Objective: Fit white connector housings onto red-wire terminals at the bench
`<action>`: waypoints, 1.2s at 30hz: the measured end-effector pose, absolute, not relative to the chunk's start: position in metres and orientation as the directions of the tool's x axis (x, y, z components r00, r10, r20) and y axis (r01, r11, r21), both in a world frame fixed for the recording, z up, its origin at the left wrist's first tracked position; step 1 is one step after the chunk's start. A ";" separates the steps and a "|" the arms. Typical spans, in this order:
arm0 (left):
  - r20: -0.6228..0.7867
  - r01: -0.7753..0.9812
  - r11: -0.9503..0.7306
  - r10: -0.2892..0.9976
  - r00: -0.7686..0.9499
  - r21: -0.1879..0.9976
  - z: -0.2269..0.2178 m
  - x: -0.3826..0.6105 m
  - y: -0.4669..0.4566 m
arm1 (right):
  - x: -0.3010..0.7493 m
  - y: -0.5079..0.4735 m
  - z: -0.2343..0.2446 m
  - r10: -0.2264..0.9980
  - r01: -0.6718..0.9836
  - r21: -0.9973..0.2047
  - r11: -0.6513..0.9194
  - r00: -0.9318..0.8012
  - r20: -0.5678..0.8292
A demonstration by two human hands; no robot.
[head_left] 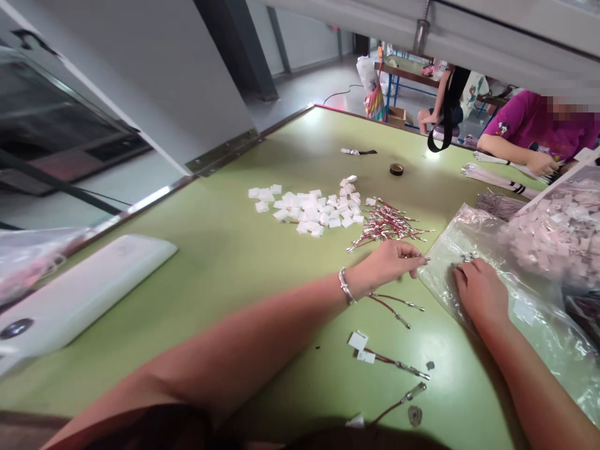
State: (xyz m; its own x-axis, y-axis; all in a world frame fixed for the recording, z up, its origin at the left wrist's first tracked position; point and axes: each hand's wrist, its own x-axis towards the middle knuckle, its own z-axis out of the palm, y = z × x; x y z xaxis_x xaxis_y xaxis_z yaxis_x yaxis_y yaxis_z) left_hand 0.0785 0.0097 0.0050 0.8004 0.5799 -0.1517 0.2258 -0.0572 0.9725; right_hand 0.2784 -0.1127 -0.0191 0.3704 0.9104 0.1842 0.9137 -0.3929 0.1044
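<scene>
My left hand [396,261], with a silver bracelet at the wrist, is closed in a pinch in front of a pile of short red wires with metal terminals [391,222]. A small shiny tip shows at its fingertips; I cannot make out the piece. My right hand [482,289] is over a clear plastic bag [450,250], its fingers closed by a small metallic bit that I cannot identify. Two red wires [391,305] lie below my left hand. Closer to me are red wires with white connector housings [359,340] and another wire with a metal end [415,392].
White connector housings [307,209] are heaped mid-table. A black tape roll [396,169] and a small black-and-silver tool [359,152] lie farther back. A large bag of pale parts [557,231] stands right. Across the table, a person in a purple shirt [520,119] handles white wires. A long white object [89,290] lies left.
</scene>
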 end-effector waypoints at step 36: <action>0.268 0.230 -0.576 0.649 0.712 0.784 0.007 0.070 0.027 | 0.223 -0.134 -0.024 0.953 0.926 -0.376 0.023 0.093 0.288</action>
State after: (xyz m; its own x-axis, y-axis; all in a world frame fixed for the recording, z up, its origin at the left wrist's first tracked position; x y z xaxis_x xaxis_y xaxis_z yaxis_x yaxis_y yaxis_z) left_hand 0.0702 0.0266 0.0073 0.7123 0.6488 0.2675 0.2301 -0.5760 0.7844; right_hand 0.2230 -0.1339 -0.0242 0.0930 0.9531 0.2881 0.9262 0.0233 -0.3762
